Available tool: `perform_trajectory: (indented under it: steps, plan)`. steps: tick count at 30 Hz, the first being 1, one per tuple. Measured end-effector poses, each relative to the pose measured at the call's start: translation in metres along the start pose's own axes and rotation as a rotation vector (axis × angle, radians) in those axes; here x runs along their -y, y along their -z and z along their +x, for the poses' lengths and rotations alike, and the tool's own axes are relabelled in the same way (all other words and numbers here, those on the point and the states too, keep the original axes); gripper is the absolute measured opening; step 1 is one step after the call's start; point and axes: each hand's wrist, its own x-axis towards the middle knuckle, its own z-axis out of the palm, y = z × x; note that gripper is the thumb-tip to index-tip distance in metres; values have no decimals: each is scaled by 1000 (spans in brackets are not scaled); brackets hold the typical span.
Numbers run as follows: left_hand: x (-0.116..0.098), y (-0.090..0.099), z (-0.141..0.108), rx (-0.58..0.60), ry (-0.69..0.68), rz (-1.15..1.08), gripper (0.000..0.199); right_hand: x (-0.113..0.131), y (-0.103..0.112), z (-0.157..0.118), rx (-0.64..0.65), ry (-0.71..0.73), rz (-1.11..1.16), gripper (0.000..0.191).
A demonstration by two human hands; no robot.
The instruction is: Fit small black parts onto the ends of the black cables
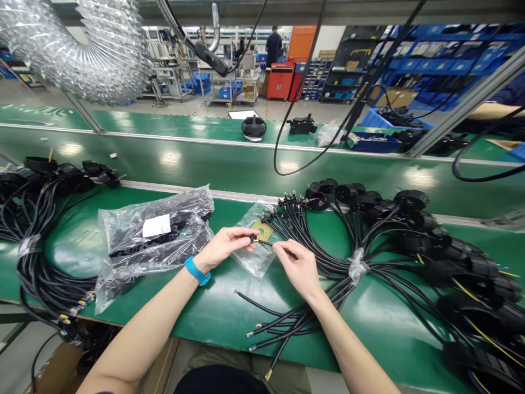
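Observation:
My left hand (227, 244), with a blue wristband, pinches a small black part (253, 238) at a cable's end. Just to its right, my right hand (298, 266) has its thumb and fingers closed on the black cable (266, 243). Under and behind both hands lies a clear plastic bag (256, 266) with a yellowish piece in it. To the right spreads a bundle of black cables (315, 251), tied with clear wrap (357, 266), their loose ends pointing left and toward me.
A large clear bag of black parts (157, 238) lies left of my hands. Another cable bundle (39, 273) rests far left. Black round housings (414, 224) line the right side. A looped black cable (283, 171) hangs ahead; a person (273, 46) stands far back.

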Motion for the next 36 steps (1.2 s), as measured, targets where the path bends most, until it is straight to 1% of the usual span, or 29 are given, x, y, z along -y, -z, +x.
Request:
perform_trajectory:
  steps: [3,6,8,10,12,14,17,20,24,25,27,30,33,36]
  plan:
    - [-7,1,-2,34,-12,56,43,1,0,0,-26,23,-10,17]
    - [-11,1,-2,41,4,77,44,2,-1,-1,-75,112,-60,10]
    - [-11,1,-2,41,19,79,46,1,-1,-1,-105,211,-132,8]
    - [-7,0,-1,27,34,51,47,0,0,-1,-109,346,-240,16]
    - [-2,-3,0,-1,54,-26,50,-3,1,-2,-93,486,-363,24]
    - [3,-7,1,-30,75,-120,51,-6,2,-3,-80,586,-480,31]
    - [7,-13,1,-69,92,-174,47,-8,2,-4,-87,651,-591,36]
    - [6,-18,-1,-91,106,-139,47,-6,1,-4,-68,685,-628,31]
    - [6,-23,-4,-83,106,-73,46,-1,1,-6,-30,728,-689,27]
    - [7,-25,-5,-89,85,-46,44,0,0,-7,-20,708,-688,24]
    - [7,-28,-7,-116,13,18,38,2,-1,-10,-3,605,-606,15]
    - [4,-31,-10,-157,-113,164,31,2,-2,-14,31,403,-357,7]
    - [0,-32,-12,-148,-243,359,24,1,-3,-15,96,219,-98,10]
    - [-2,-32,-14,-118,-346,463,20,2,-2,-13,192,-6,198,21]
